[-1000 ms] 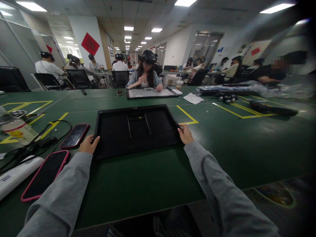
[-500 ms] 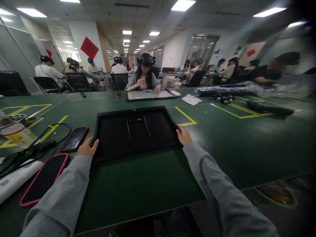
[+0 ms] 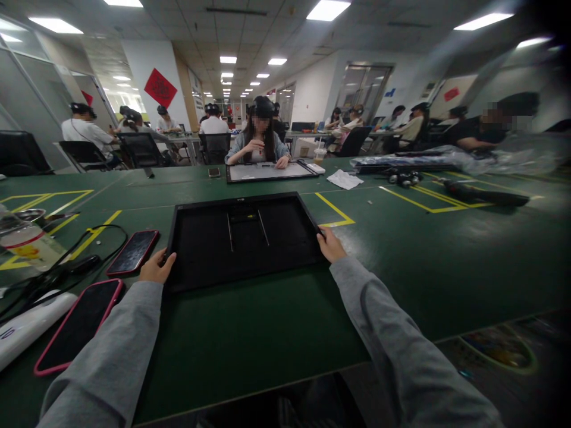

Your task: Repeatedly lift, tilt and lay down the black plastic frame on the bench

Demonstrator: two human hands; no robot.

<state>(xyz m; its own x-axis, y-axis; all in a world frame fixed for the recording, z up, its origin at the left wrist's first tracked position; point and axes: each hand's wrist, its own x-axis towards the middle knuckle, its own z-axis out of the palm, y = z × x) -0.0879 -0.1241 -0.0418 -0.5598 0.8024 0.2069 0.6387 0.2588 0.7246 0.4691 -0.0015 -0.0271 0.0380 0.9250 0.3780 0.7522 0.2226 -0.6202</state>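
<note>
A black monitor housing (image 3: 205, 255), shallow and rectangular with two thin metal rails inside, lies in front of me on the green table. My left hand (image 3: 156, 266) grips its left side, thumb over the rim and the other fingers mostly hidden. Around the right side closes my right hand (image 3: 331, 244), its thumb along the edge. Just left of my left hand is a phone (image 3: 132, 252) with a dark screen and a reddish case. A larger phone (image 3: 80, 327) in a pink case lies beside my left forearm.
Cables (image 3: 66, 267), a bottle (image 3: 33, 244) and a white device (image 3: 33, 327) crowd the left. Across the table a person (image 3: 259, 137) sits at a grey panel (image 3: 267, 171). A tissue (image 3: 345, 179), a black power tool (image 3: 486, 193) and plastic-wrapped goods (image 3: 401, 161) lie toward the right.
Both hands keep their hold on the housing, which stays in place on the table. The whole view has shifted very slightly; the person opposite has lowered the head a little.
</note>
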